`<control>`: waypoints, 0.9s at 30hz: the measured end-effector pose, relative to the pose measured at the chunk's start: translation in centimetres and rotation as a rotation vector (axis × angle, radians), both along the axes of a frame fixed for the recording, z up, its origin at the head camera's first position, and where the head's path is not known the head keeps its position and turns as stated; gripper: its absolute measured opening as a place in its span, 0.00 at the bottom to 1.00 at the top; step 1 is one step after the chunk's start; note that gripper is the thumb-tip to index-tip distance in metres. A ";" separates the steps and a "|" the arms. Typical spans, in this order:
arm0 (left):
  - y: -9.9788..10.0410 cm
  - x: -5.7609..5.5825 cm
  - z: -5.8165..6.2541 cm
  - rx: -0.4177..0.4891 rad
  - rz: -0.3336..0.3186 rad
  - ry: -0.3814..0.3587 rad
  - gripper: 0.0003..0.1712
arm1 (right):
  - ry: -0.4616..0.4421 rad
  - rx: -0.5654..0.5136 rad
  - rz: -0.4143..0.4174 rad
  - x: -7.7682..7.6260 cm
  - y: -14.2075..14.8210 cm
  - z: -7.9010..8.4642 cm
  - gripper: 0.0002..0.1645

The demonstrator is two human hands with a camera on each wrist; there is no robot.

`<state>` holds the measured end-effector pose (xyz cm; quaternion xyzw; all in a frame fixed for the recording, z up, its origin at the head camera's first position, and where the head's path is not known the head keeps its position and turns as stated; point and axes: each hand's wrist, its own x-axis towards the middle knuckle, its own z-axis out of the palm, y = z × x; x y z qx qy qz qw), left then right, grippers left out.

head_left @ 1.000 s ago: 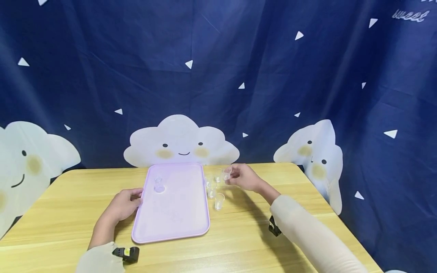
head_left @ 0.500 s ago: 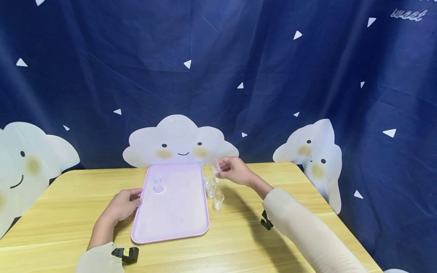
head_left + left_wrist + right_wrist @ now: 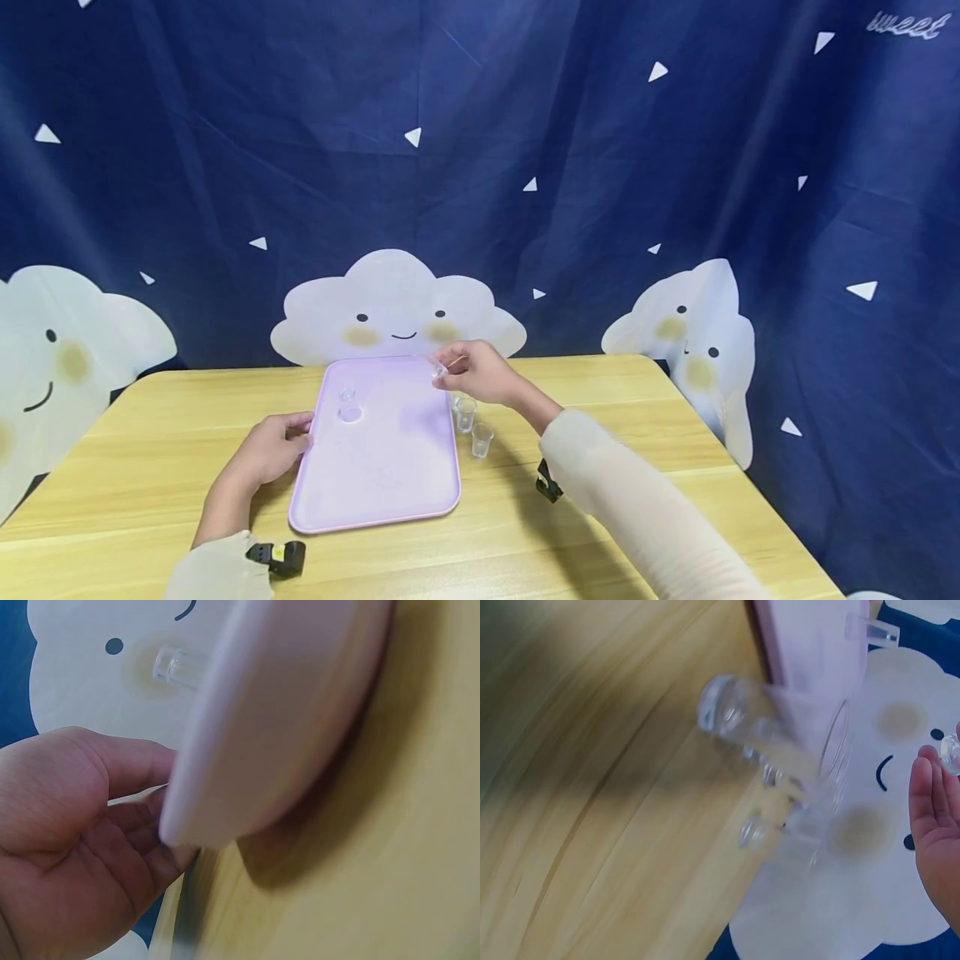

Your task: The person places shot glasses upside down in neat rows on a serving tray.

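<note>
My right hand pinches a small clear shot glass over the far right corner of the lilac tray. In the right wrist view that shot glass shows at the fingertips, cut by the frame's edge. My left hand holds the tray's left rim; in the left wrist view its fingers meet the rim closely. Another clear shot glass stands on the tray's far left part. To the right of the tray, more shot glasses stand on the table, the nearest one a little apart.
The wooden table reaches back to a dark blue curtain printed with white clouds and triangles. In the right wrist view a near shot glass overlaps others behind it. A black wrist camera sits on the left sleeve.
My right hand has carried its shot glass leftward, from over the group right of the tray to above the tray's far right corner. My left hand has stayed at the rim.
</note>
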<state>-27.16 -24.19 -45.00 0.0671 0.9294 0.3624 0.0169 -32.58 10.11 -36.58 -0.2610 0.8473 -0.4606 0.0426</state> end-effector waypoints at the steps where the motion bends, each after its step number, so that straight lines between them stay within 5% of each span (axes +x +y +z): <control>1: 0.0 0.0 0.0 -0.001 0.000 0.001 0.26 | -0.005 -0.003 -0.004 0.0 -0.3 0.0 0.19; 13: 0.1 -0.1 0.3 0.009 -0.004 0.003 0.26 | -0.003 -0.099 0.001 -0.8 -3.1 -0.5 0.17; 27: 0.1 -0.1 0.0 0.015 -0.007 0.001 0.26 | 0.037 -0.023 -0.060 -1.5 -5.8 -1.7 0.14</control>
